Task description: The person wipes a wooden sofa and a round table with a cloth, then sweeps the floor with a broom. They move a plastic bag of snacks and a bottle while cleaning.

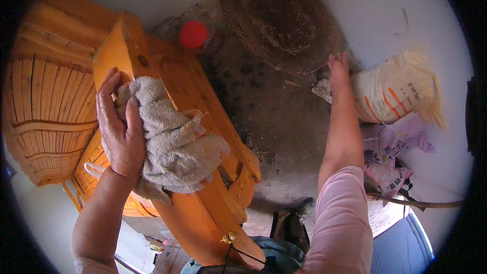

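My left hand (123, 133) rests against the edge of a varnished wooden armrest (213, 220), its fingers curled around part of a grey terry cloth (167, 137). The bunched cloth lies over the armrest, to the right of the hand. My right hand (338, 66) reaches out near the rim of a large round, dark, dirt-coated object (285, 23) by the white wall. Whether its fingertips touch the rim I cannot tell. The slatted wooden backrest (57, 95) is at the left.
A red round lid (193, 34) sits on the dirty floor (281, 121) beyond the bench. To the right stand a yellowish printed sack (392, 89) and purple and pink plastic bags (392, 140). A stick (430, 203) lies below them.
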Tool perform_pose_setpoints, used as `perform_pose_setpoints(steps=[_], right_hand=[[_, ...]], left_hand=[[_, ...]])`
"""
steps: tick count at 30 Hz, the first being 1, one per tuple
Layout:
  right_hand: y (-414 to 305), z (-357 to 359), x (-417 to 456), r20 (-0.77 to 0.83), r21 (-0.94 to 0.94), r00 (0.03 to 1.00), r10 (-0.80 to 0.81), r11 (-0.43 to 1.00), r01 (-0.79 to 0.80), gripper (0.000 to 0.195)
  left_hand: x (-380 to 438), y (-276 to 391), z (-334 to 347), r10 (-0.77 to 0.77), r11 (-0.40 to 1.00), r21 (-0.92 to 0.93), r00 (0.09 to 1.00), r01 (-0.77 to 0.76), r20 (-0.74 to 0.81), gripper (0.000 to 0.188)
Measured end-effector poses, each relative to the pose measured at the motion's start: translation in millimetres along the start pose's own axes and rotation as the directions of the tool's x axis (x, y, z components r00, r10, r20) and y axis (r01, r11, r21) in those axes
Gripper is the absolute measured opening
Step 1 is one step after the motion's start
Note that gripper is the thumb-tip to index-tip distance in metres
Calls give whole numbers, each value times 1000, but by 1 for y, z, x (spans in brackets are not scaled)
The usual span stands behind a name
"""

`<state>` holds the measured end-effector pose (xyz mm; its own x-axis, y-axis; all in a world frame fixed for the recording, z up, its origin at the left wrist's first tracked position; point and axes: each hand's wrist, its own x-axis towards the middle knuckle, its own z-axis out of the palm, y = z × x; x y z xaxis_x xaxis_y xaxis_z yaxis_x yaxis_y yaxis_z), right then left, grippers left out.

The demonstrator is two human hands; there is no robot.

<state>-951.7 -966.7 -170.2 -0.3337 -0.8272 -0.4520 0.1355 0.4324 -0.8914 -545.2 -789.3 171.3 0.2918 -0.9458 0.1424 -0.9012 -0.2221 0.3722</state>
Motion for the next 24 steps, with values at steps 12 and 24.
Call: perform_pose_setpoints(steps=[12, 24], right_hand=[[140, -154, -279, 416, -644, 730, 542, 743, -185, 33], [31, -528, -431, 223, -967, 903, 366, 200, 158, 39]], left_hand=[[-3, -9, 3, -30, 997, -69, 999, 28, -18, 37], [16, -100, 10, -71, 944, 313, 992, 101, -105, 50]])
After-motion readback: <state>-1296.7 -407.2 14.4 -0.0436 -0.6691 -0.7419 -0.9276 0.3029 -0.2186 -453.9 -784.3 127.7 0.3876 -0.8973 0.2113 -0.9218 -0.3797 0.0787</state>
